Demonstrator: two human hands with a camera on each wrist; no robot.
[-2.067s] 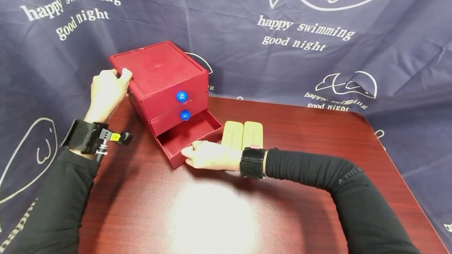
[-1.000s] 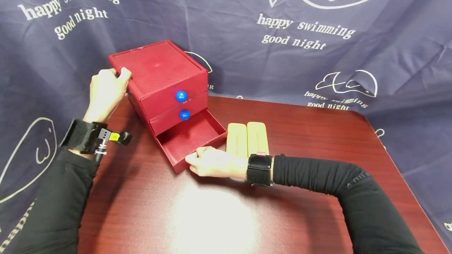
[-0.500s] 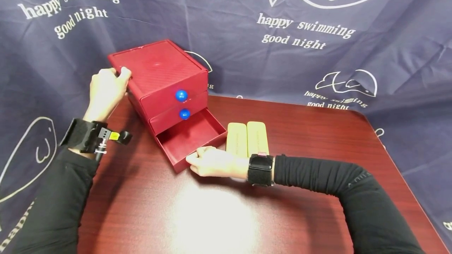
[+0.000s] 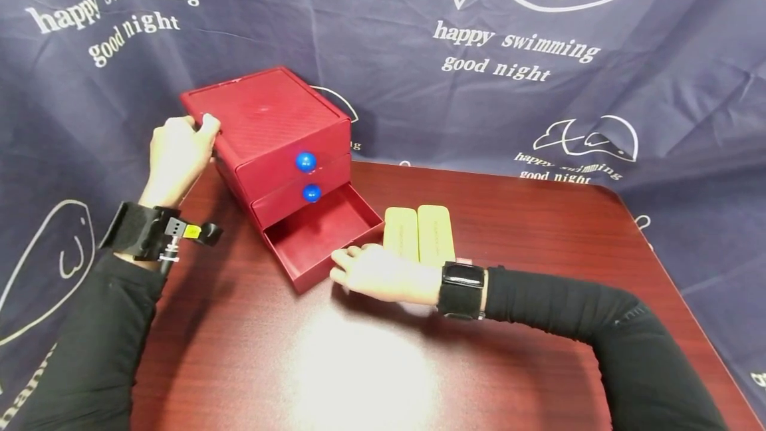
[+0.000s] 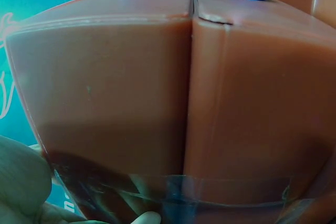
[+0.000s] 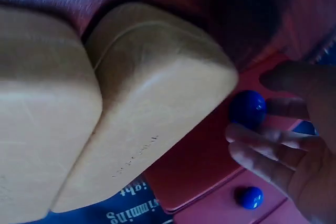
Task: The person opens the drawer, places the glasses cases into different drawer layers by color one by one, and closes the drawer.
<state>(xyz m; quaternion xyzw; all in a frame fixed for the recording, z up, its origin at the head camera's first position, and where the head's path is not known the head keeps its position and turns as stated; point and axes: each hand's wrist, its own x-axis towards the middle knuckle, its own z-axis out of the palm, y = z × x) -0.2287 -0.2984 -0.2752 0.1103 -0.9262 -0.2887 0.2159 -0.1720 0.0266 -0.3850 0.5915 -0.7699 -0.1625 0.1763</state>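
Cases (image 4: 417, 234) lie beside open drawer (image 4: 320, 235); right fingers (image 4: 342, 265) relaxed, left fingers (image 4: 206, 126) grip cabinet (image 4: 266, 126).

The right hand (image 4: 383, 275) hides the open bottom drawer's (image 4: 317, 235) knob in the head view (wrist views crop both hands).

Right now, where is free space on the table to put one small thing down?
Bare dark red wooden table lies right of the two tan rounded cases, and nearer, before the right hand. Crowded: between the red plastic drawer chest and the cases.
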